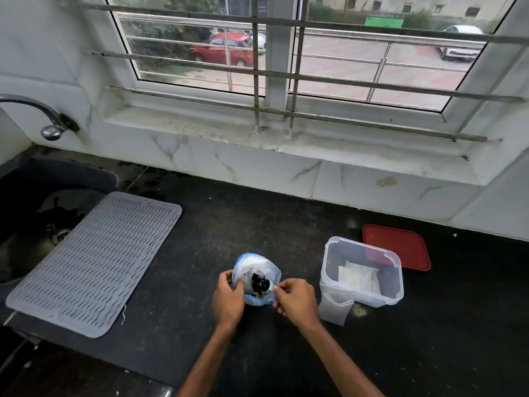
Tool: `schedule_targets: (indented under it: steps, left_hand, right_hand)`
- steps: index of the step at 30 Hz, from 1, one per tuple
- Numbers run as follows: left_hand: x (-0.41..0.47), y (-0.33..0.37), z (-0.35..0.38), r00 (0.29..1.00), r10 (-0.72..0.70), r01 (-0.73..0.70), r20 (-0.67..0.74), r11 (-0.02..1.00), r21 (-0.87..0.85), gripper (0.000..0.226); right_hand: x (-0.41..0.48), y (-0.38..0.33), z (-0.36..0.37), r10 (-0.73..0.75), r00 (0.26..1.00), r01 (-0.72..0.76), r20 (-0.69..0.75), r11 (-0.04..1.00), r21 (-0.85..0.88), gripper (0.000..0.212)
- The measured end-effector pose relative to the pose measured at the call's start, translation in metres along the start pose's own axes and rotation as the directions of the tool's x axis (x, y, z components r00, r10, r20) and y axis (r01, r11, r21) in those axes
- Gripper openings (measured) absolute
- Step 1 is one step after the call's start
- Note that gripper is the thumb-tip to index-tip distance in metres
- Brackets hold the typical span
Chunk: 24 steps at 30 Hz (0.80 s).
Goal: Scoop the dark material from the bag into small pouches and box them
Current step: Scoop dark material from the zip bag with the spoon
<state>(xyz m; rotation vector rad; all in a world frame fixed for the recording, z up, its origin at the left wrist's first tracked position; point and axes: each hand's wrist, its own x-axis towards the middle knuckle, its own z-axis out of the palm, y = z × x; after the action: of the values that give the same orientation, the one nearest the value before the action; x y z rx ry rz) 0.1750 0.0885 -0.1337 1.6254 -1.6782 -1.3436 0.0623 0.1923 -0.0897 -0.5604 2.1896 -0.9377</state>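
Bag (257,270): blue-white plastic, stands on the black table (257,224) near the front edge, mouth up and held open; dark material (256,280) visible inside, with a small light-coloured round thing beside it, cannot tell what.
Left hand (227,296): grip pinched on the bag's left rim, fingers curled over the plastic.
Right hand (297,299): grip pinched on the bag's right rim, thumb and forefinger closed on the edge.
Box (361,272): clear plastic, lid off, right of the bag, apart from it; white pouches (359,277) lie flat inside.
Loose pouch (335,309): empty-looking, translucent, upright against the box's front left corner.
Red lid (400,245): flat on the table behind the box, partly hidden by it.
Grey mat (94,262): ribbed, lies left of the bag, overlapping the sink (28,224).
Tap (43,116): on the wall above the sink.
Window (286,53): barred, behind the table.
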Motion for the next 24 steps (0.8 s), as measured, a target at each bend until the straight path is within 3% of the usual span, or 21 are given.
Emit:
schedule_targets:
  steps: [3,6,7,10,13,15,17,20,22,24]
  left_hand:
    - [-0.001,-0.005,0.005,0.999,-0.023,0.023,0.034,1.0,0.006,0.012]
    - [-0.003,-0.003,0.006,0.999,-0.038,0.039,0.037,0.999,-0.001,0.013]
    - [-0.003,-0.004,0.006,0.998,-0.045,0.045,0.037,0.999,0.003,0.012]
    - [-0.006,-0.004,0.006,0.999,-0.03,0.03,0.045,0.999,-0.011,0.008]
    - [-0.014,0.003,0.002,0.999,0.002,-0.001,0.043,1.0,-0.029,0.027]
    - [-0.024,0.009,-0.002,0.999,0.046,-0.045,0.02,0.998,-0.037,0.046]
    - [-0.035,0.016,-0.006,0.981,0.162,-0.167,-0.106,0.985,-0.046,0.057]
    - [-0.056,0.029,-0.006,0.829,0.433,-0.468,-0.354,0.884,-0.015,0.047]
    - [-0.075,0.038,0.007,0.819,0.466,-0.513,-0.335,0.856,-0.063,0.035]
    - [-0.093,0.036,0.031,0.906,0.398,-0.416,-0.145,0.901,-0.125,0.036]
  right_hand:
    - [0.003,-0.004,0.01,-0.141,0.988,0.124,-0.056,0.962,-0.242,0.015]
    - [0.005,0.001,0.018,-0.204,0.975,0.162,-0.085,0.92,-0.356,0.017]
    - [0.005,0.004,0.019,-0.194,0.977,0.157,-0.083,0.931,-0.33,0.016]
    - [0.001,0.003,0.012,0.017,0.999,-0.014,-0.041,0.997,0.076,0.015]
    - [-0.002,0.001,-0.001,0.169,0.982,-0.188,0.084,0.918,0.349,0.015]
    - [-0.008,0.0,-0.012,0.179,0.971,-0.232,0.161,0.876,0.423,0.013]
    - [-0.017,-0.002,-0.023,0.167,0.963,-0.25,0.213,0.852,0.461,0.014]
    - [-0.034,-0.003,-0.05,0.152,0.954,-0.268,0.258,0.818,0.509,0.012]
    - [-0.046,-0.001,-0.074,0.138,0.961,-0.249,0.239,0.808,0.534,0.012]
    - [-0.056,0.004,-0.1,0.114,0.976,-0.2,0.186,0.806,0.557,0.013]
